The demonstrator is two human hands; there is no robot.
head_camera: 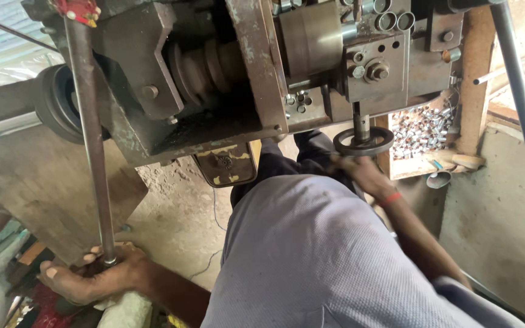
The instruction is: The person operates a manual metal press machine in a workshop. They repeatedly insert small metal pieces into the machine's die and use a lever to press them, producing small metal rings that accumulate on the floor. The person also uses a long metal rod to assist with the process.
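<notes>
A worn metal lathe-like machine (238, 67) fills the upper view. Its long steel rod (89, 133) runs down the left side to my left hand (95, 276), which is closed around the rod's lower end. My right hand (360, 173), with a red band at the wrist, grips the small black handwheel (363, 141) hanging below the machine's tool block. The hand looks blurred. My grey shirt (323, 255) covers the lower middle.
A wooden tray (423, 165) at the right holds several small shiny metal sleeves (420, 129). A dark lever bar (521, 91) slants down the right edge. A belt pulley (59, 103) sits at the left. Concrete floor lies below.
</notes>
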